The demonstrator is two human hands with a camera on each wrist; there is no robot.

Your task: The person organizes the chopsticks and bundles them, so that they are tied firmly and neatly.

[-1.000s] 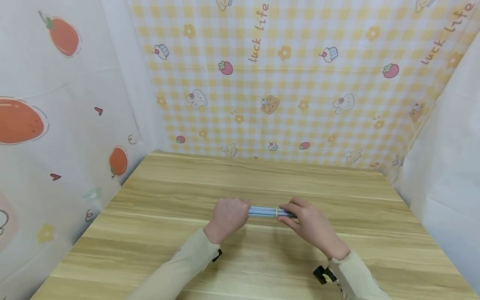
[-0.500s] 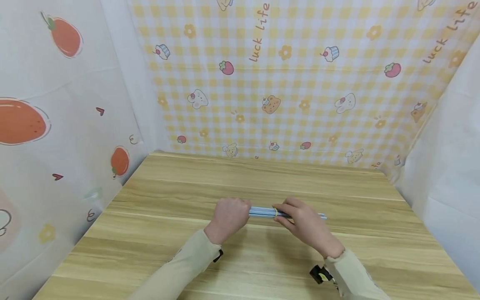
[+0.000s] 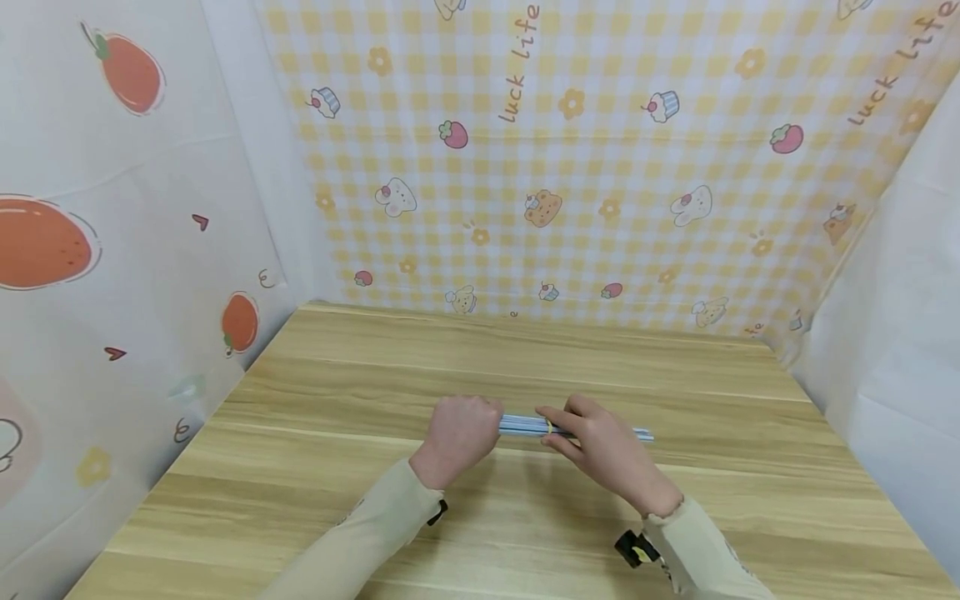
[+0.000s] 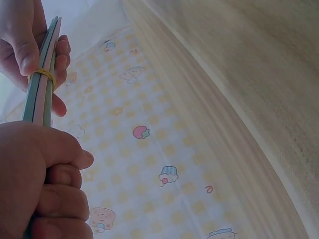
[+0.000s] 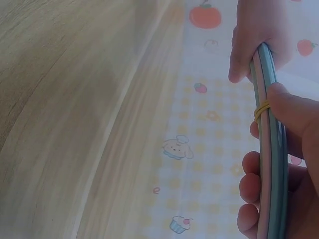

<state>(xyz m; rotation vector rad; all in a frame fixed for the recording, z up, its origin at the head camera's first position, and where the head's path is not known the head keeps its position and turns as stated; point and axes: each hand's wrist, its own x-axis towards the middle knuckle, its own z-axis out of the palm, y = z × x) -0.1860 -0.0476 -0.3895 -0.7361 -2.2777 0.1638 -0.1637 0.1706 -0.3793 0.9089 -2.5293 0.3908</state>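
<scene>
A bundle of slim chopsticks [image 3: 522,424] in pale blue, green and pink lies level between my hands, over the table. My left hand [image 3: 461,437] grips one end in a fist, which hides that end in the head view. Round the bundle goes a yellow rubber band [image 5: 261,110]. My right hand [image 3: 611,450] holds the chopsticks at the band, its thumb [image 5: 286,107] along one side beside the band and its other fingers [image 5: 250,186] curled beneath. The thin tips stick out past the right hand.
The wood-grain table [image 3: 337,375] spreads under both hands. Behind it hangs a yellow checked cloth [image 3: 480,167], and a white cloth with fruit prints [image 3: 172,250] hangs at the left. Small black devices [image 3: 636,550] sit at the wrists.
My right hand has slid left along the chopsticks, its fingertips now just past the rubber band. The tips have come into view on its right. My left hand keeps its grip.
</scene>
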